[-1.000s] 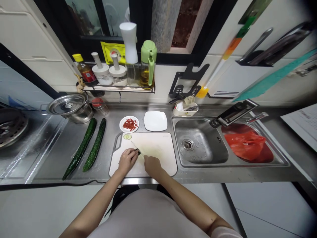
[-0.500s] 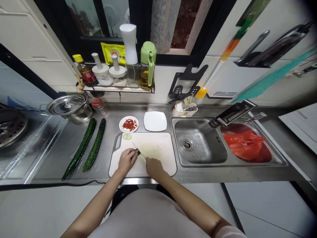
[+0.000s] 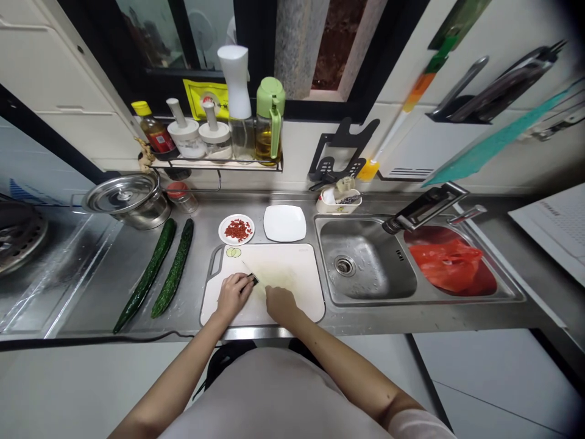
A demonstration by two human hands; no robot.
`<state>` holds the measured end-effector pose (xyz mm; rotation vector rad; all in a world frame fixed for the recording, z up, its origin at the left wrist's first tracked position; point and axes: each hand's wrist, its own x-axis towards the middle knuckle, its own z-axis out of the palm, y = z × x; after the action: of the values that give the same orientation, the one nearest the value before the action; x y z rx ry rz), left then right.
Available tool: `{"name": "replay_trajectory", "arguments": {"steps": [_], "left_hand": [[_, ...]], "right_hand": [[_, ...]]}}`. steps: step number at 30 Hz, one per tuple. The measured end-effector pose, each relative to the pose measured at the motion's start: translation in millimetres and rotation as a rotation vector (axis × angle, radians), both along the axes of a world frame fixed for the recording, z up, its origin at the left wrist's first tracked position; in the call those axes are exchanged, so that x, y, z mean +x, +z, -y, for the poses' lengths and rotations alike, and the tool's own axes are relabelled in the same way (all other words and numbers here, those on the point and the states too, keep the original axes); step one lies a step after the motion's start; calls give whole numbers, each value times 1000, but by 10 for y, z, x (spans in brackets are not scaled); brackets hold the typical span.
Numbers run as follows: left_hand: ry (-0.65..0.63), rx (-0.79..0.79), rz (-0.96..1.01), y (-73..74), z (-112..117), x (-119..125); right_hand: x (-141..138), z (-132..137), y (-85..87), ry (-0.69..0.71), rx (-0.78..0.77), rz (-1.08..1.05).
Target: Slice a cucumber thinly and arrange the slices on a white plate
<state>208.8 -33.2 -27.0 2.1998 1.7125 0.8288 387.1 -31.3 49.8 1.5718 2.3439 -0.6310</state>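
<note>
Stainless-steel counter (image 3: 114, 268) below a window, one, brushed and reflective. Cutting board (image 3: 292, 274), one, white plastic, a rounded rectangle with a slot handle at its left end, lying at the counter's front edge just left of the sink (image 3: 365, 289). Left hand (image 3: 233, 294), one, on the board's front-left part, fingers curled down and pinching a small dark stub (image 3: 253, 278) to the board; too small to identify. Right hand (image 3: 280, 303), one, just beside the left, clenched on a knife (image 3: 247, 270), handle hidden in the fist, thin blade seen edge-on, slanting towards the board's far-left corner and passing against the stub. Cucumber slices (image 3: 233, 252), two, pale green discs, overlapping at that corner. Whole cucumbers (image 3: 176, 268), two, long, dark green, bumpy, side by side on the counter left of the board. Round dish (image 3: 223, 235), one, white, holding red bits, behind the board; square plate (image 3: 284, 222), one, white, beside it. Steel pot (image 3: 123, 198), one, lidded, at the counter's back left. Sink basins, two; the right one holds a red plastic bag (image 3: 450, 265). Wire shelf (image 3: 214, 163), one, on the back wall, carrying five bottles and jars.
</note>
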Motion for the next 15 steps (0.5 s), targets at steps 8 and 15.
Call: {"name": "replay_trajectory", "arguments": {"steps": [8, 15], "left_hand": [[-9, -7, 9, -5, -7, -2], [-7, -8, 4, -9, -13, -8]], "right_hand": [[107, 85, 114, -4, -73, 57], [42, 22, 51, 0, -39, 34]]}}
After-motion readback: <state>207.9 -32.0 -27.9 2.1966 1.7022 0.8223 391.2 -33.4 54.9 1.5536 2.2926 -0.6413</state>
